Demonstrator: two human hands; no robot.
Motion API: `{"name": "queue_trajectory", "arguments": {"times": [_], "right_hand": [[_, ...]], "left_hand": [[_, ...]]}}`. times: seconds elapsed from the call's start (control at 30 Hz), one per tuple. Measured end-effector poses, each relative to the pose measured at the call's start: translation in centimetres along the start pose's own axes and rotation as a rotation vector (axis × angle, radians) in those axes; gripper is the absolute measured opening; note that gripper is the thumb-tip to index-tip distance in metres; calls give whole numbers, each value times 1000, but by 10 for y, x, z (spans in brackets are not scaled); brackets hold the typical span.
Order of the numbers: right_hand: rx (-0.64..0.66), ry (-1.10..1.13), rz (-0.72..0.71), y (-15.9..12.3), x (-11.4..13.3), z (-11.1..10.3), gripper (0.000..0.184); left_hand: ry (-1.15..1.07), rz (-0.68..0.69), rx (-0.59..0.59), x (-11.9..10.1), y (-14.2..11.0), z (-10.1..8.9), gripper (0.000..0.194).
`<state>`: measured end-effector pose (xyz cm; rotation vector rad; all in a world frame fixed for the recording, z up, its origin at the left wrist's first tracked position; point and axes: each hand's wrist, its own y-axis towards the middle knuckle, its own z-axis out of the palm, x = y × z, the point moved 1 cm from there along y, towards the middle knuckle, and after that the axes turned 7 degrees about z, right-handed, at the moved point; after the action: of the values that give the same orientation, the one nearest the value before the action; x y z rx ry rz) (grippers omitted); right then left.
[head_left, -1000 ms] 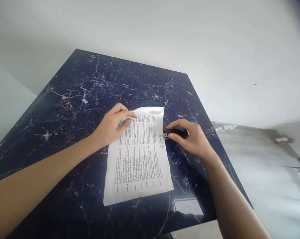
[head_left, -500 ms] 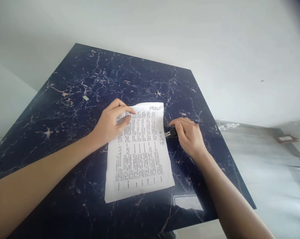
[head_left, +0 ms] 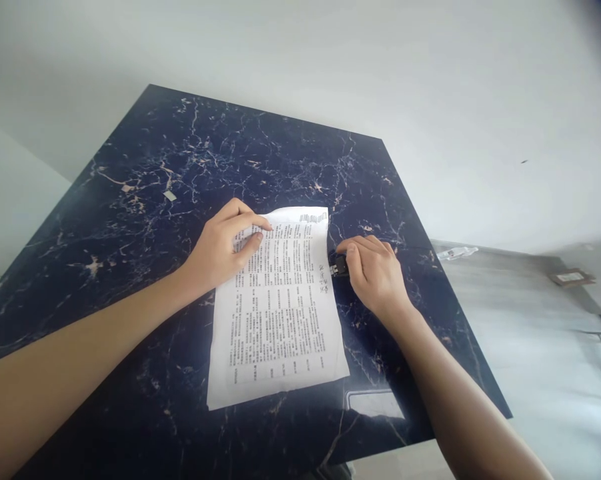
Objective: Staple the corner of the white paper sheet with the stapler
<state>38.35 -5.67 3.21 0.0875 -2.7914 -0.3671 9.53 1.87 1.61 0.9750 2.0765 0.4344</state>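
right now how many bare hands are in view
2: the bare left hand on the white printed paper, and the bare right hand around a black, silver-tipped tool at the paper's right edge.

ok so I count two hands [head_left: 225,245] [head_left: 380,277], one black stapler [head_left: 341,265], one printed page [head_left: 280,320] showing, one worktop [head_left: 260,143], one pale tag [head_left: 169,195]

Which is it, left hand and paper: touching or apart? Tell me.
Touching: the head view shows the left hand resting over the left edge of the paper.
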Motion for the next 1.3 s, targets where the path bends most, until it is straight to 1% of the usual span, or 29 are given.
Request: {"name": "queue_trajectory", "arguments": {"times": [0.57, 0.8, 1.3], "right_hand": [[-7, -59, -10, -1, 3, 1, 46], [-33, -71, -32, 0, 2, 3, 46], [-36, -79, -13, -1, 3, 3, 46]], "left_hand": [[-13, -9, 12, 1, -1, 0, 20], [-9, -10, 10, 0, 0, 0, 21], [-1, -8, 8, -1, 0, 0, 20]]}}
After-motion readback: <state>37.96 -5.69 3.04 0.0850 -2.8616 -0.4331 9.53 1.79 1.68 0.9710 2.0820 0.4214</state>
